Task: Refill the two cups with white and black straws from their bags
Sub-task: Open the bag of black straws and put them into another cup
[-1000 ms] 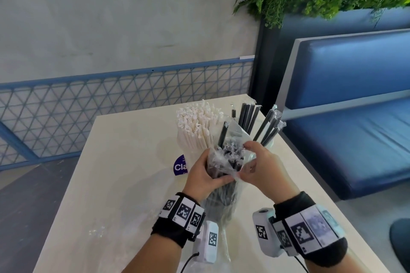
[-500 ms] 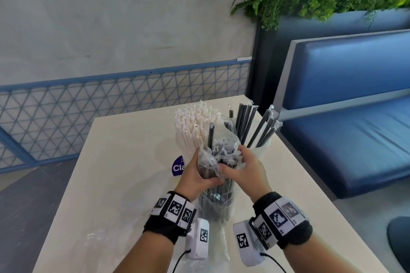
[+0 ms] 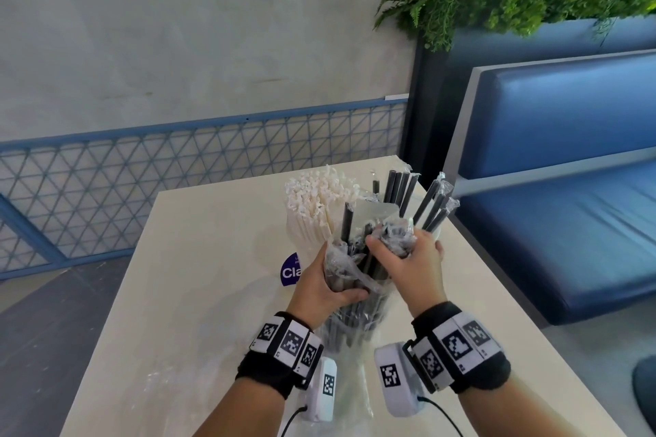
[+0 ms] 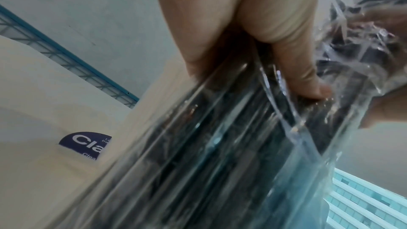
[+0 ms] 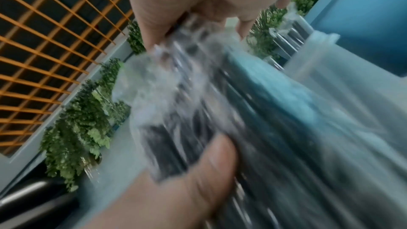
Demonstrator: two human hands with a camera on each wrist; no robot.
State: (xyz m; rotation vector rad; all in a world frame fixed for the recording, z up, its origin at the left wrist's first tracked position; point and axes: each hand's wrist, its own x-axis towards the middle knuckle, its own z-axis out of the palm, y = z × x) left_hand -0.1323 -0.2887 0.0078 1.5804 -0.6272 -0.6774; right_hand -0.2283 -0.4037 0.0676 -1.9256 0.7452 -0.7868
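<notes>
Our left hand (image 3: pixel 324 289) grips the bag of black straws (image 3: pixel 358 301); right hand (image 3: pixel 408 264) clutches its crumpled top, above the table (image 3: pixel 198 277).

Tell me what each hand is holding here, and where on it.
Both grip the bag of black straws. The left hand wraps its middle; the right hand grasps a bunch of black straws at the bag's open top.

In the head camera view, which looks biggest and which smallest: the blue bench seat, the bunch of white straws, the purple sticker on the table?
As they look in the head view:
1. The blue bench seat, by far the largest.
2. The bunch of white straws.
3. The purple sticker, smallest, though the left hand hides part of it.
</notes>
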